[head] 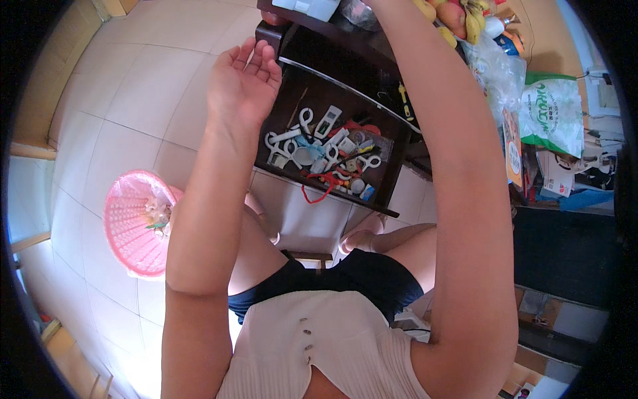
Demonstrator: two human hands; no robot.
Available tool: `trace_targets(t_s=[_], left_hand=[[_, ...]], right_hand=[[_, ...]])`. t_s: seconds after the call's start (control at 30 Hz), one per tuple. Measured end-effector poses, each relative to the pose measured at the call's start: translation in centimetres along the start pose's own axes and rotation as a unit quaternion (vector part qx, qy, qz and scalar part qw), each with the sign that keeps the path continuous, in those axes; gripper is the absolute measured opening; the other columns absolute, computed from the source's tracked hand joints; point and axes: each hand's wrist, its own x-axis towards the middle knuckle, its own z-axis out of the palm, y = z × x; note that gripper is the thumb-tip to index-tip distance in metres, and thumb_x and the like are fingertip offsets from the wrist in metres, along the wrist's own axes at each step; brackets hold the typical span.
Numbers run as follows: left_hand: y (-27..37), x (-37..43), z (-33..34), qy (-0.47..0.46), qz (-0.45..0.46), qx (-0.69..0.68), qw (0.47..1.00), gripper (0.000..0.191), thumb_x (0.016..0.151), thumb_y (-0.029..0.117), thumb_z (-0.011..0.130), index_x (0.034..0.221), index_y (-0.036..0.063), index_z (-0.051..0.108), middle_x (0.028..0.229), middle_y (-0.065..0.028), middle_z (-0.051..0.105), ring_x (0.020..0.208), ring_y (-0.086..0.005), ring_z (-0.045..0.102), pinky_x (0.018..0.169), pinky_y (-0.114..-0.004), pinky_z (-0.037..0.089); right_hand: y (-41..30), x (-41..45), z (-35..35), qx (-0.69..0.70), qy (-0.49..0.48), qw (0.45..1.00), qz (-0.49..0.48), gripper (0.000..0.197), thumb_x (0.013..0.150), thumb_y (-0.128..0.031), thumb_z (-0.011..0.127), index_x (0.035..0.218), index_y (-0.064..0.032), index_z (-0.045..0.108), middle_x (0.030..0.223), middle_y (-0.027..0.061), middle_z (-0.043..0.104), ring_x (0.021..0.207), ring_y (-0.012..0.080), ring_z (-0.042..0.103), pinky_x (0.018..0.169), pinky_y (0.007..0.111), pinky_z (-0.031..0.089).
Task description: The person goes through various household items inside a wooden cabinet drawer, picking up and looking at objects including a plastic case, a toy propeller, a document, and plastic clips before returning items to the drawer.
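My left hand [249, 82] is raised palm up, its fingers slightly curled and nothing in it, beside the left corner of a dark wooden cabinet [269, 34]. My right forearm reaches past the top edge of the view, so the right hand is out of sight. Before me a dark drawer [386, 199] is pulled out. Jumbled in it are several white plastic clips [306, 118], a white handheld device with a small display [328, 121], a red cord [319, 197] and small packets. On the cabinet top sits a translucent plastic box [311, 7], close to a clear plastic wrapper [360, 12].
A pink lined waste basket [124, 224] with litter stands on the tiled floor at left. A yellow-handled tool [405, 102] lies in the cabinet at right. Bananas [474, 20], other fruit, a clear plastic bag [498, 75] and a white-and-green bag [551, 114] crowd the right side.
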Motion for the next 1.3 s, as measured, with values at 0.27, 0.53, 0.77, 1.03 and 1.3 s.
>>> trace_targets(t_s=[0.27,0.53,0.77,1.03,1.3], left_hand=[[-0.8,-0.2,0.1,-0.005,-0.002,-0.01,1.0,0.023,0.091,0.015,0.037,0.104,-0.0008,0.048,0.096,-0.0111,0.051,0.087,-0.0198,0.053,0.072,-0.031,0.046],[0.3,-1.1,0.5,-0.003,0.006,-0.024,1.0,0.02,0.09,0.013,0.038,0.099,-0.0005,0.05,0.094,-0.0107,0.052,0.084,-0.0196,0.054,0.071,-0.03,0.046],[0.7,0.2,0.1,-0.001,0.007,-0.03,1.0,0.021,0.091,0.009,0.037,0.102,-0.001,0.051,0.098,-0.0108,0.055,0.088,-0.0198,0.055,0.071,-0.032,0.046],[0.8,1.0,-0.5,-0.039,-0.022,-0.023,0.999,0.018,0.09,0.009,0.042,0.1,-0.001,0.053,0.094,-0.0093,0.057,0.084,-0.0192,0.056,0.07,-0.031,0.047],[-2.8,-0.4,-0.2,-0.056,-0.042,0.276,0.959,0.026,0.088,0.02,0.054,0.108,0.0037,0.054,0.101,-0.0088,0.058,0.089,-0.0186,0.057,0.079,-0.032,0.046]], right_hand=[[-1.1,-6.5,-1.1,0.172,0.282,0.944,0.001,0.032,0.087,-0.031,0.049,0.107,-0.0065,0.058,0.103,0.0235,0.059,0.101,0.0358,0.056,0.085,0.043,0.043],[-5.0,-27.7,14.7,0.286,-0.065,0.956,-0.013,0.017,0.084,-0.019,0.058,0.095,-0.0081,0.063,0.09,0.0103,0.064,0.082,0.0229,0.062,0.073,0.037,0.049],[-6.4,-29.0,26.4,-0.07,-0.215,0.972,-0.059,0.054,0.073,-0.045,0.067,0.11,-0.0074,0.057,0.108,0.0135,0.056,0.109,0.0291,0.048,0.092,0.049,0.035],[0.3,-29.7,24.5,0.295,-0.111,0.926,0.207,0.046,0.074,-0.031,0.071,0.105,-0.003,0.053,0.097,0.0134,0.061,0.085,0.0293,0.059,0.076,0.039,0.047],[2.3,-30.9,12.5,0.62,0.09,0.72,0.298,0.032,0.087,-0.026,0.06,0.11,-0.0046,0.051,0.091,0.0032,0.058,0.074,0.0107,0.056,0.063,0.026,0.047]])
